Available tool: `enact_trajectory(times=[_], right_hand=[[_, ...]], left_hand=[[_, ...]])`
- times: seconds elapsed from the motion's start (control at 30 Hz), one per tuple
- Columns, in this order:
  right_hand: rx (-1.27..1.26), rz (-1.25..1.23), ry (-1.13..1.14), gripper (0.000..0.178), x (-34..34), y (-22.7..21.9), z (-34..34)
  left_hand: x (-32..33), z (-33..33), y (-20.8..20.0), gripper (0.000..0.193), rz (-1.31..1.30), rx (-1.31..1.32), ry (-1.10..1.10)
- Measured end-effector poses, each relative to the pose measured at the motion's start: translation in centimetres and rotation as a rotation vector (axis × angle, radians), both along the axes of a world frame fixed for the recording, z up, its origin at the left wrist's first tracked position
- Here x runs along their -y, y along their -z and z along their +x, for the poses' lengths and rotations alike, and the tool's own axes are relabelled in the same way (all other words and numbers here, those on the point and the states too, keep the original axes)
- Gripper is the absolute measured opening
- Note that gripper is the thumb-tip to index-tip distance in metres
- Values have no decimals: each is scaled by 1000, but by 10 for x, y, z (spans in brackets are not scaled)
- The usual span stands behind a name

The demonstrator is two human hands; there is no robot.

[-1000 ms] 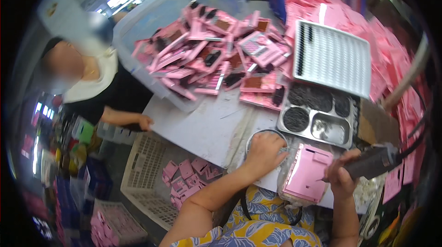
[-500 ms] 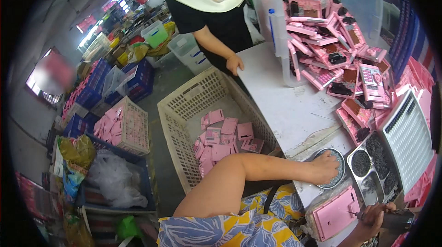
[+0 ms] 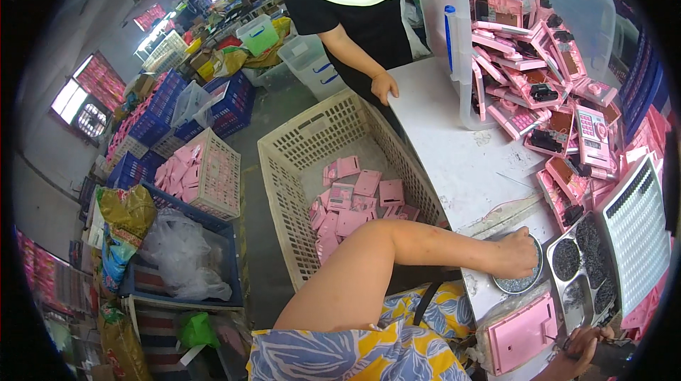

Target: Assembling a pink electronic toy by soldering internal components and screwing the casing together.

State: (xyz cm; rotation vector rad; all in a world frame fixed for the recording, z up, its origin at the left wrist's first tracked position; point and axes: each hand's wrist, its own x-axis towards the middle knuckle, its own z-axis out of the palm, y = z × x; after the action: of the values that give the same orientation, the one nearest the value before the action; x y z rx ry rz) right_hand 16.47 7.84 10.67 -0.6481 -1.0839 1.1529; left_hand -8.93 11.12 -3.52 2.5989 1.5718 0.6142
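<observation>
My left hand (image 3: 516, 253) reaches into a round bowl of small grey screws (image 3: 520, 284) on the white table. Its fingers are curled down among them, and their tips are hidden. At the lower right my right hand (image 3: 583, 345) is wrapped round a dark electric screwdriver (image 3: 616, 357). The screwdriver's thin bit points left, over the right edge of a pink plastic panel (image 3: 521, 335). That panel lies flat on a wrapped pad at the near table edge, just below the bowl.
A metal tray (image 3: 578, 283) of black small parts sits right of the bowl, beside a white perforated board (image 3: 637, 232). Pink cases (image 3: 525, 90) spill from a clear bin. Left stands a beige crate (image 3: 284, 154) of pink panels. Another person's hand (image 3: 384, 86) rests on the table's far corner.
The whole view has shifted, moving the scene slightly to the right. My left hand stays in the bowl, and my right hand still holds the screwdriver by the panel.
</observation>
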Motion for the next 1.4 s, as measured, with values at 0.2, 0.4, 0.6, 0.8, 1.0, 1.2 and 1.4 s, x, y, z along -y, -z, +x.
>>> enact_trajectory(times=[0.2,0.4,0.6,0.8,1.0,1.2,1.4], right_hand=[[-44,-95,0,33,1,40,58],[-266,-147,-37,30,4,84,115],[-179,-179,107,23,30,80,136],[94,-22,14,36,53,50,81],[-35,34,-94,39,83,41,71],[-11,-29,-96,37,103,61,58],[78,-10,-111,34,102,64,53]], left_hand=[[12,-13,-29,19,17,201,-47],[27,-60,-62,12,229,424,-177],[19,-25,-79,16,79,604,88],[58,19,-70,27,-158,518,317],[72,93,-64,11,-318,626,592],[73,97,-52,15,-494,473,650],[74,97,-49,28,-449,512,618]])
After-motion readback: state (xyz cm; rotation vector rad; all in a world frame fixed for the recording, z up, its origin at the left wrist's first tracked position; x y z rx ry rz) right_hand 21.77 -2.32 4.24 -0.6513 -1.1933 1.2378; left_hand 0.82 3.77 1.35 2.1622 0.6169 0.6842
